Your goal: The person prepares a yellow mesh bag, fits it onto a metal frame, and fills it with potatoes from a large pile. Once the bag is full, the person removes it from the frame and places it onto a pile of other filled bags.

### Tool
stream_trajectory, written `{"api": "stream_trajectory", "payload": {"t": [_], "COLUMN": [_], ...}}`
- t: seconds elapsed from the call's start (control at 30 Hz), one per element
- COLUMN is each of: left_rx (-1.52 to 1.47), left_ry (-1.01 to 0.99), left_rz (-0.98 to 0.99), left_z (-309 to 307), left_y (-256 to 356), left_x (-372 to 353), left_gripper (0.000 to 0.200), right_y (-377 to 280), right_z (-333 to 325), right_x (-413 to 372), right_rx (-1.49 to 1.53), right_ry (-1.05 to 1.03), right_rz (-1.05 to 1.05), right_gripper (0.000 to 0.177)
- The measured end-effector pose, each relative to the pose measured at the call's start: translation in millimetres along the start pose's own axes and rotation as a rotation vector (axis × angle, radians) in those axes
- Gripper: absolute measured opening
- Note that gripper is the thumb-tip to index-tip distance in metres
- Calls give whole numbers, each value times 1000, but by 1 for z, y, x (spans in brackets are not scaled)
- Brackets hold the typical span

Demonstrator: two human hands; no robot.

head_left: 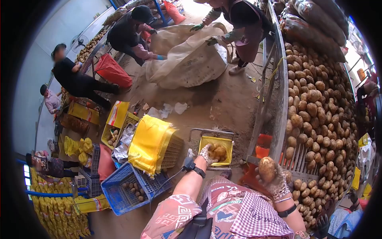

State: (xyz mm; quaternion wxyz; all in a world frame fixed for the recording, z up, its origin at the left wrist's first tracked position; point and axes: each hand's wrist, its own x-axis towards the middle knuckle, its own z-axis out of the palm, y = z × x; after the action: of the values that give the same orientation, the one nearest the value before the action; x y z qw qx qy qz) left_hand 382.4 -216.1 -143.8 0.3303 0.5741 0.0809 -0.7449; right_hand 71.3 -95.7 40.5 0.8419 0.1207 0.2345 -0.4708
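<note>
My left hand (207,154), in a patterned glove, reaches to the rim of a yellow bag (227,144) held open in a metal frame. Several potatoes (217,152) lie inside the bag, beside my fingers; whether the fingers grip one is hard to make out. At the right, my gloved right hand (276,179) holds a large potato (267,169) upright, its fingers wrapped round it. The held potato is near the lower end of a sloping metal rack (300,175), where a big heap of potatoes (314,119) lies.
Blue crates (123,199) with some potatoes stand at the lower left, next to a crate stacked with yellow bags (149,139). Two people handle a large pale sack (191,63) ahead. Another person (75,75) stands at the left. A metal rail (281,99) borders the heap.
</note>
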Motion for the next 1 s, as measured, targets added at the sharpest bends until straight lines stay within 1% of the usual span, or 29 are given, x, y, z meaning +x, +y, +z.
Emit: {"api": "stream_trajectory", "payload": {"t": [0.03,0.07,0.13,0.17,0.2,0.23,0.27,0.3,0.33,0.37,0.4,0.43,0.47,0.5,0.53,0.57,0.63,0.67,0.7,0.73,0.77,0.8,0.83,0.87,0.9,0.93,0.97,1.0], "left_rx": [108,108,823,1313,1560,1864,2108,2272,2290,2264,2045,1854,1697,1538,1279,1015,593,598,439,277,279,246,211,213,203,194,196,194], "left_ry": [7,7,-7,49,-47,-114,-142,-247,-291,-242,-257,-227,-300,-356,-488,-600,-752,-748,-796,-839,-837,-837,-836,-835,-878,-922,-920,-923], "left_rz": [54,53,437,549,583,607,462,259,326,312,553,616,638,654,494,340,36,35,61,87,84,82,79,75,75,76,73,91], "left_z": [4,7,11,17,15,6,8,18,1,13,23,14,20,26,33,42,59,68,75,77,76,75,74,72,71,71,71,72], "left_y": [-2,0,4,15,17,16,16,22,17,21,23,19,12,10,1,-12,-35,-44,-52,-57,-58,-60,-62,-61,-56,-53,-52,-51], "left_x": [-11,-18,-26,-37,-50,-46,-56,-77,-53,-72,-101,-86,-92,-106,-119,-132,-162,-170,-177,-180,-179,-176,-175,-177,-180,-183,-184,-185], "left_gripper": [58,58,60,61,58,60,59,58,56,53,52,51,48,45,48,51,52,52,57,63,63,64,65,65,65,66,66,67], "right_y": [2,4,3,2,1,5,3,1,2,4,5,8,11,15,21,29,38,35,32,30,28,27,27,26,25,23,23,24], "right_z": [-1,-2,-3,-2,-3,7,10,6,6,-3,-5,-4,-2,3,8,18,41,34,36,41,49,60,57,51,46,43,42,41], "right_x": [0,0,2,1,3,3,4,8,10,12,15,16,15,16,17,18,19,22,20,15,10,6,6,6,6,6,5,5], "right_rx": [-32,-61,-58,-55,-62,-83,-80,-57,-87,-99,-97,-96,-95,-177,-259,-256,-715,-851,-843,-1034,-1227,-1301,-1297,-1115,-933,-858,-855,-897], "right_ry": [24,49,18,-6,5,173,144,122,177,118,120,124,144,149,151,157,198,83,84,93,101,103,106,75,44,35,37,89], "right_rz": [-28,-57,-42,-28,-33,-92,-59,-22,-45,-45,-37,-24,-33,-75,-110,-105,-367,-385,-387,-382,-374,-397,-398,-397,-395,-399,-399,-400], "right_gripper": [54,56,58,61,62,62,62,61,61,60,59,58,58,57,57,57,61,61,61,59,57,54,54,53,53,55,55,54]}}
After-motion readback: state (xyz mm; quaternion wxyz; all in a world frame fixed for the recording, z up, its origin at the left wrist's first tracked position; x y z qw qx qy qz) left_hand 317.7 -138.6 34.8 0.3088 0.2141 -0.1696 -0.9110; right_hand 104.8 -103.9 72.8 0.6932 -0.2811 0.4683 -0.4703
